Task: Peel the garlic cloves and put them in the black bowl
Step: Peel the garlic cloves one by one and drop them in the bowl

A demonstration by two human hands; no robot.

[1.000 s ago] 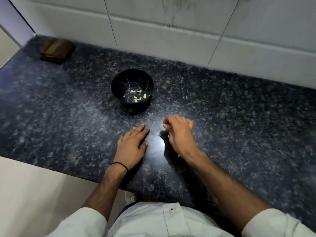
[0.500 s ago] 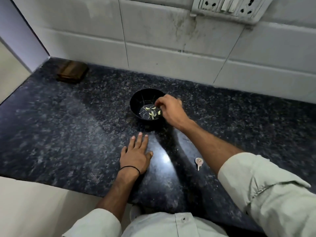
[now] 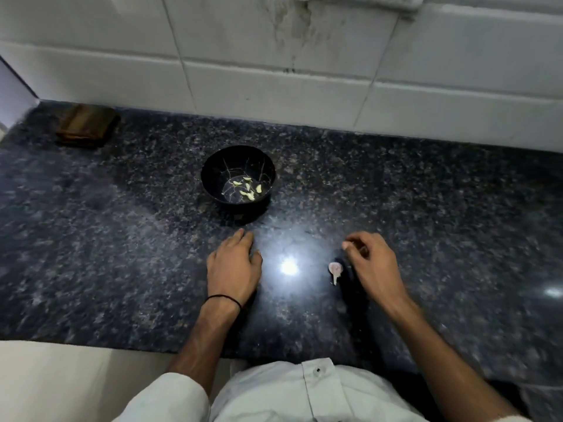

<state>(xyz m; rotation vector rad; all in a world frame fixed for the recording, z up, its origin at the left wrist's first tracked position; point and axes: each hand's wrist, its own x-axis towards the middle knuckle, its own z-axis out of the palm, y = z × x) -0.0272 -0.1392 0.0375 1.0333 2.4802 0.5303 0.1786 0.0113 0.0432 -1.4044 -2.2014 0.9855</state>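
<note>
Black bowl (image 3: 218, 175) sits on dark counter (image 3: 122, 245) by tiled wall (image 3: 243, 86).

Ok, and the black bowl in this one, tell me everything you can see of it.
The black bowl is small, round and glossy, with thin pale crack-like lines across its inside. It stands upright on the dark speckled counter, beyond the left hand. Several small pale peeled garlic cloves lie on its bottom. Neither hand touches it; the right hand is nearer the person, off to the right.
</note>
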